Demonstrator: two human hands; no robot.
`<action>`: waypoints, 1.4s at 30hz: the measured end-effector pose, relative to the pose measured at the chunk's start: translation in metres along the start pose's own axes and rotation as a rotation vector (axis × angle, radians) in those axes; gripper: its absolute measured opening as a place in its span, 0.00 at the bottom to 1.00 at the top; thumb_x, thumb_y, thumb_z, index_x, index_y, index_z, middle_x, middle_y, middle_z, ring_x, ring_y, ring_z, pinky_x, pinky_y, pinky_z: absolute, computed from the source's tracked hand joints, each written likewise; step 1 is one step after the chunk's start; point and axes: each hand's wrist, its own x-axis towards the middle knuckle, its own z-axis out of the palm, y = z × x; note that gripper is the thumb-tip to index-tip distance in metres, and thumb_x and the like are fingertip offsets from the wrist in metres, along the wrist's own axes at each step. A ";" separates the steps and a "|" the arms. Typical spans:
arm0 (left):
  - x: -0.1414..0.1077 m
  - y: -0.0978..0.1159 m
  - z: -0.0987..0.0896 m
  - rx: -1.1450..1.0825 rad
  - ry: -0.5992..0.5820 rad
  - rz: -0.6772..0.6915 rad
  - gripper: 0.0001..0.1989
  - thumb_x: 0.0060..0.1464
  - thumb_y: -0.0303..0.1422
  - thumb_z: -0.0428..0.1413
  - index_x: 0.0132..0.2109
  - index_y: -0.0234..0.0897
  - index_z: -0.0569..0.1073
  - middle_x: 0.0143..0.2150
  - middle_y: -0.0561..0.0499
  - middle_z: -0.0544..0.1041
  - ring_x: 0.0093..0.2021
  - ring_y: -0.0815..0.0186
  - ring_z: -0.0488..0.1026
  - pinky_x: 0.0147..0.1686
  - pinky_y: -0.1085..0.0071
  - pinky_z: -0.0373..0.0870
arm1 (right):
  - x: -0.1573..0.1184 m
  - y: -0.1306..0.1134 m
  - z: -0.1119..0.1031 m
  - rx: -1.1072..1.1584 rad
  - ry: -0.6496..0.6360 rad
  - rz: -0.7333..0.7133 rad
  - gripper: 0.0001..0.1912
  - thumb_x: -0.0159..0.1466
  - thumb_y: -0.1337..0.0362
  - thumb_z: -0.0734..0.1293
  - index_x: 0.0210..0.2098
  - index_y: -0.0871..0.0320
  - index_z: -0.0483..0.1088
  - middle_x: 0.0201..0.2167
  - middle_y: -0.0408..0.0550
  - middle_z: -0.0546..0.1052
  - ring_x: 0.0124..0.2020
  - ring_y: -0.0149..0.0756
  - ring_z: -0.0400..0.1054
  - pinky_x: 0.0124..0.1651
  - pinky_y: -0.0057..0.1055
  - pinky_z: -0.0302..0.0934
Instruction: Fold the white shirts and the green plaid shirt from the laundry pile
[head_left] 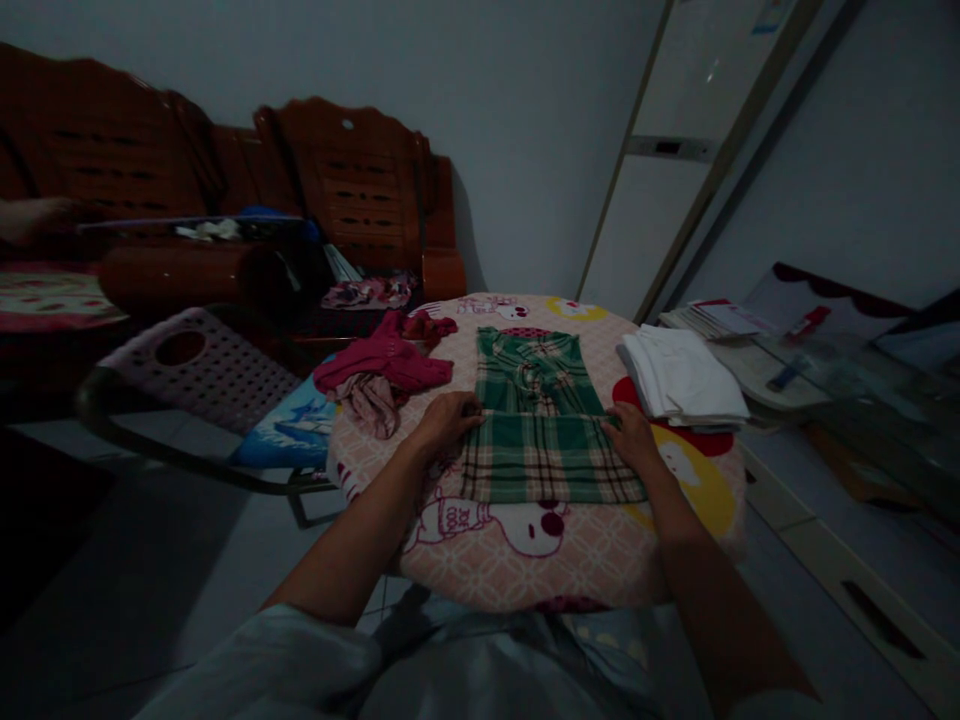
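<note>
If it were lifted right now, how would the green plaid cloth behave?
The green plaid cloth would likely flop, given its rumpled far part. It lies thin, so it's probably light. Its folded-over near part might unfold.

Shirt (465, 665), bottom centre of the frame: pale blue-grey, loose, softly creased. Left sleeve (292, 650), lower left: same pale cloth, wide, ending near the elbow. Right sleeve (776, 706), bottom edge at right: pale hem visible. Forearms (364, 530): bare.
</note>
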 end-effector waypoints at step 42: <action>0.110 0.006 -0.066 -0.068 0.292 0.148 0.11 0.49 0.26 0.54 0.40 0.35 0.77 0.36 0.49 0.79 0.39 0.61 0.74 0.43 0.69 0.67 | 0.159 -0.060 -0.026 0.088 0.177 -0.057 0.10 0.50 0.68 0.62 0.27 0.55 0.75 0.30 0.46 0.80 0.36 0.42 0.73 0.45 0.36 0.65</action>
